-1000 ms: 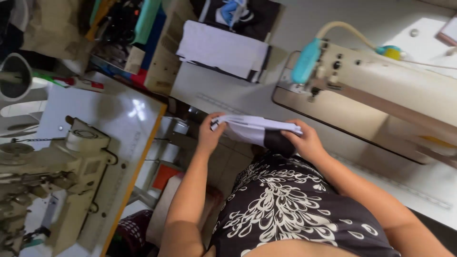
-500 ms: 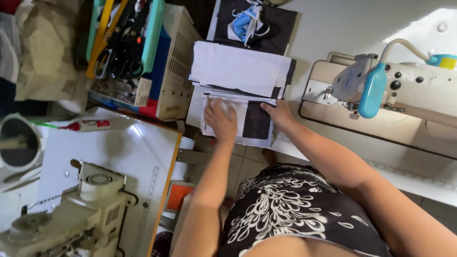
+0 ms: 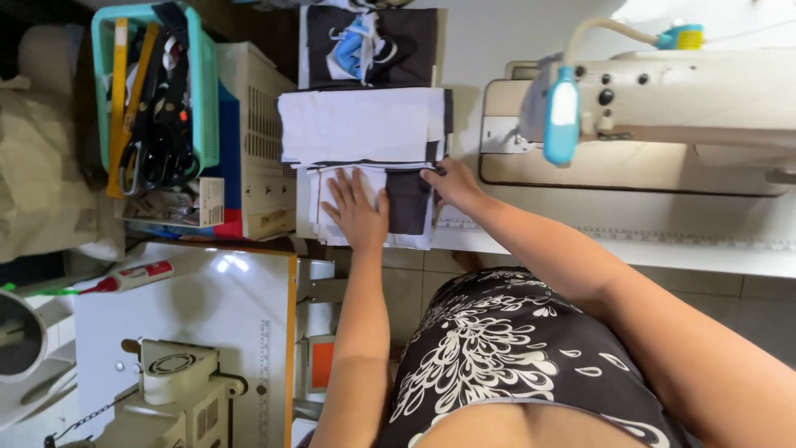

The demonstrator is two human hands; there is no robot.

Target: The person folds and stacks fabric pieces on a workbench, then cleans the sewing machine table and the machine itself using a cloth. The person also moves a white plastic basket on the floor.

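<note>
A white worktop (image 3: 630, 249) runs along the right, carrying a cream sewing machine (image 3: 663, 108) with a blue bottle (image 3: 561, 116) fixed to its head. At the worktop's near corner sits a stack of white and black fabric pieces (image 3: 365, 124), and beyond it a dark piece with a blue and white print (image 3: 365, 46). To the left stand a slatted cream box (image 3: 257, 141) and a teal basket (image 3: 157, 91) holding scissors and yellow rulers. Lower left, a second worktop (image 3: 207, 307) with an orange edge bears another machine (image 3: 178, 390) and a red-and-white tube (image 3: 133, 276).

Both arms reach forward over a black and white patterned garment. The left hand (image 3: 358, 211) lies flat, fingers spread, pressing on a white and black fabric piece (image 3: 408, 203) at the front of the stack. The right hand (image 3: 452, 184) rests at that piece's right edge, fingers curled onto it; whether it pinches the cloth cannot be told.
</note>
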